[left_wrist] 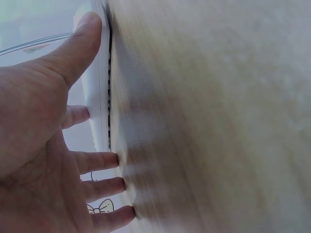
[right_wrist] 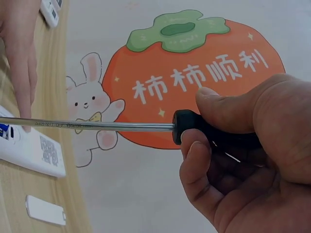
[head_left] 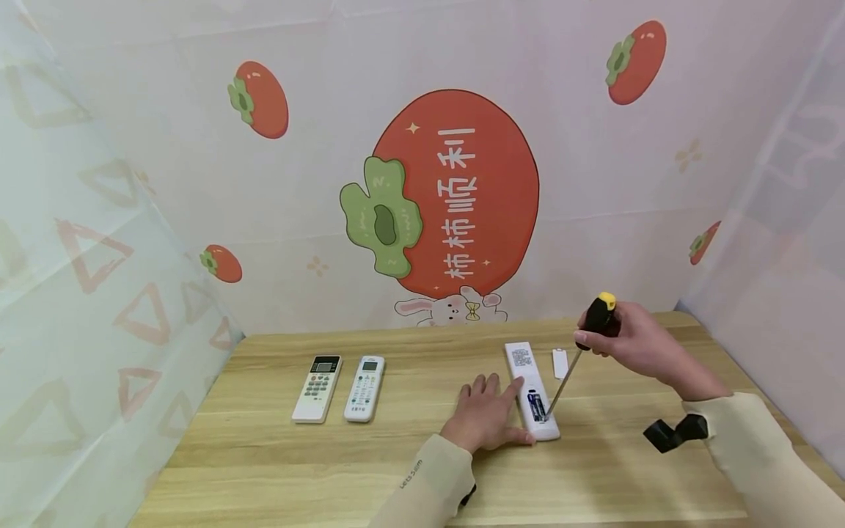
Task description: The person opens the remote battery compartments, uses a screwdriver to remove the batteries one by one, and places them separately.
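Pale printed walls (head_left: 574, 257) stand behind and on both sides of a wood table (head_left: 264, 469), the back one showing a big red persimmon (head_left: 491, 213) with white characters and a rabbit (head_left: 454, 312) at its foot. On the table, right of centre, a white remote (head_left: 528, 379) lies face down, its battery bay uncovered and two blue batteries (head_left: 537, 407) side by side in it. Left hand (head_left: 485, 418): fingers spread wide, the thumb on the remote's near end and the index finger against its left side, the other fingertips down on the wood. Right hand (head_left: 637, 341): curled round the black, yellow-ended handle of a screwdriver (head_left: 599, 315), whose shaft slants down to the near end of the bay; whether the tip touches a battery, I cannot tell. Just right of the remote lies a small white cover (head_left: 560, 363). Well to the left, a squarish remote (head_left: 317, 389) and a rounded remote (head_left: 364, 389) lie near each other, buttons up
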Action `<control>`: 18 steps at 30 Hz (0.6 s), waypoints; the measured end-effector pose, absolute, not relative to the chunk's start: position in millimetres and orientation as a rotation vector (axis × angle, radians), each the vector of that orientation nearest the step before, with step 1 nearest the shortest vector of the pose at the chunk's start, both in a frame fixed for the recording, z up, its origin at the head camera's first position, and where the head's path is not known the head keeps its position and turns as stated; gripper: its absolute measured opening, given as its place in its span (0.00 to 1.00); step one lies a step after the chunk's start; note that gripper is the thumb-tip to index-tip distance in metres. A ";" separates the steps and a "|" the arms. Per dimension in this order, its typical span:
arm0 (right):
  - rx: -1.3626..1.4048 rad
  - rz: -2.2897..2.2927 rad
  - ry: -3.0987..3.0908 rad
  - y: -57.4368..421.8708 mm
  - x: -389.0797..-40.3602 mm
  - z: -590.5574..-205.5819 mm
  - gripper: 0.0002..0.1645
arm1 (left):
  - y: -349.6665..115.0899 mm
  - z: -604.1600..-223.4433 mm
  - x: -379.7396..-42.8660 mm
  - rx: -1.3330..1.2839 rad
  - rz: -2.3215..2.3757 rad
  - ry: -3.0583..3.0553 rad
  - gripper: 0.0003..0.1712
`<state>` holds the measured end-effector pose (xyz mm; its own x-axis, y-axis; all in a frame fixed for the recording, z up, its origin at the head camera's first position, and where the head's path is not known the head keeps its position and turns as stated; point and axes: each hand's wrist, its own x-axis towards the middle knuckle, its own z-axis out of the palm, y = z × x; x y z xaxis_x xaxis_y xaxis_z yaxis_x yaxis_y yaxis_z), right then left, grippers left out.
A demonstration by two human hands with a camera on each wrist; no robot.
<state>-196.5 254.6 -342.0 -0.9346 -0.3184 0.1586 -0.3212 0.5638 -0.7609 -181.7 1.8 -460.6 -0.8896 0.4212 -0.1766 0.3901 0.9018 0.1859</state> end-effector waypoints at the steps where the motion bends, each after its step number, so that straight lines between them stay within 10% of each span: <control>1: 0.574 1.352 -2.775 254.4 -196.4 -341.9 0.11 | 1.8 -460.3 -181.8 0.615 0.216 2.854 0.55; 18: 0.873 0.992 -2.549 231.6 -176.7 -338.7 0.14 | 3.1 -460.4 -182.0 0.595 0.233 2.854 0.55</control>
<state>-176.7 231.6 -338.7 -0.7820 -0.4375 0.4439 -0.6225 0.5839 -0.5211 -182.0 3.1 -460.4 -0.8947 0.4097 -0.1781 0.3754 0.9056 0.1973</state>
